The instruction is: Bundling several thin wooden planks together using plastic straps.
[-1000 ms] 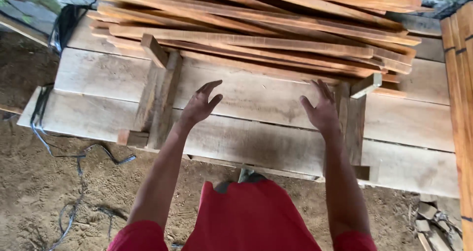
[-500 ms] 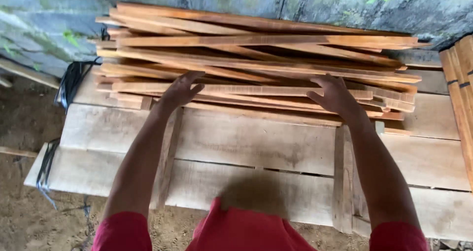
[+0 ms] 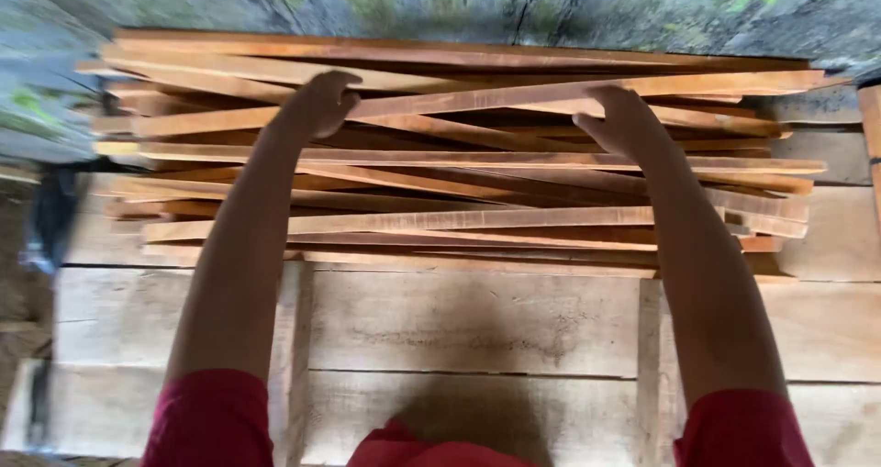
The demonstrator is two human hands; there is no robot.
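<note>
A loose pile of long thin reddish-brown wooden slats (image 3: 459,169) lies across wide pale planks (image 3: 477,325). Both my arms reach far over the pile. My left hand (image 3: 317,103) curls its fingers over a slat (image 3: 496,95) near the top back of the pile. My right hand (image 3: 624,118) rests on the same long slat further right, its fingers bent around the edge. The frame is blurred, so how tight either grip is remains hard to read.
Two narrow cross battens (image 3: 292,339) (image 3: 650,339) stand on the pale planks under my arms. A mossy grey stone wall (image 3: 440,4) rises right behind the pile. A dark cable (image 3: 50,219) hangs at the left edge. More stacked wood (image 3: 872,127) shows at the far right.
My view and both hands have moved forward. The hands went from hovering open above the planks, to touching the pile's front slats, to gripping a slat near the back.
</note>
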